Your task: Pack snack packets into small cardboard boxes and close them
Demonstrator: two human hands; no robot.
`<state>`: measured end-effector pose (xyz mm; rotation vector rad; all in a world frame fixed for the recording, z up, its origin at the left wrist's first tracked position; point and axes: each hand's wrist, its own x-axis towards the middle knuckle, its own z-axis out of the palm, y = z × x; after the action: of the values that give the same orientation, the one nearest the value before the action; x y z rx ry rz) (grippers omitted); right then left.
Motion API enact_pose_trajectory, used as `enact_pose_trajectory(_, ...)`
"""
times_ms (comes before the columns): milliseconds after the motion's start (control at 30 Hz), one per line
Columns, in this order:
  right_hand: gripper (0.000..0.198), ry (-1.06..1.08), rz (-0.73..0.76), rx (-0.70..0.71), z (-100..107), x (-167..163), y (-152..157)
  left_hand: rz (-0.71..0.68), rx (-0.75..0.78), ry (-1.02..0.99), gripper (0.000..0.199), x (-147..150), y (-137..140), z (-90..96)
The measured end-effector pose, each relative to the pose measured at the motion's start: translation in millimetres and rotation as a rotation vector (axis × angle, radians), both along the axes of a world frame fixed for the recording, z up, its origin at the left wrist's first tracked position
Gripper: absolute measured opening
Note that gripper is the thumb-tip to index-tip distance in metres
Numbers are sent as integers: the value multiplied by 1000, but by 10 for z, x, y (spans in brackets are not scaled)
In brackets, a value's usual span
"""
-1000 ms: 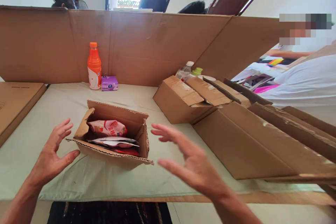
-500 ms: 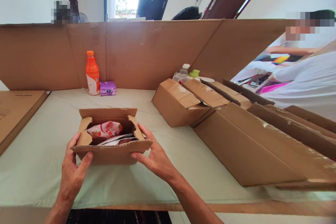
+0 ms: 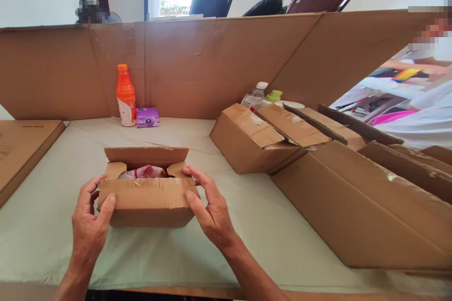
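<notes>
A small cardboard box (image 3: 151,217) stands on the cloth-covered table in front of me, its top partly open. My left hand (image 3: 92,209) grips its left end, thumb on the near flap (image 3: 141,194) and fingers behind the side. At the right end my right hand (image 3: 209,204) holds it likewise, thumb against the near flap and fingers by the right side flap (image 3: 178,170). The near flap is raised, and the far flap (image 3: 146,154) stands up at the back. Inside, part of a pink-and-white printed packet (image 3: 150,172) shows; the lower contents are hidden.
Behind the box stand an orange bottle (image 3: 125,96) and a purple tissue pack (image 3: 147,117). Several cardboard boxes (image 3: 353,207) crowd the right, a clear bottle (image 3: 254,98) behind them. A flat carton (image 3: 28,150) lies left. A cardboard partition (image 3: 212,66) borders the back; people are beyond.
The near flap has swung up and inward, now hiding more of the packets. Both hands stay at the box's ends. The view has shifted slightly.
</notes>
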<state>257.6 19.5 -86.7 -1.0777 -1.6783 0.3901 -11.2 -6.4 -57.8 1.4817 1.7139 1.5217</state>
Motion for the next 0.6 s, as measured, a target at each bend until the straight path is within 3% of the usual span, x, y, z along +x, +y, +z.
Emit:
enact_pose_trajectory(133, 63, -125, -38, 28, 117, 58, 43, 15, 21, 79, 46, 22, 11, 0)
enact_pose_trajectory(267, 86, -340, 19, 71, 309, 169, 195, -27, 170, 319, 32, 58, 15, 42)
enact_pose_trajectory(433, 68, -487, 95, 193, 434, 211, 303, -96, 387, 592, 31, 86, 18, 132)
enact_pose_trajectory(600, 39, -591, 50, 408, 496, 143, 108, -246, 501, 845, 45, 31, 2, 163)
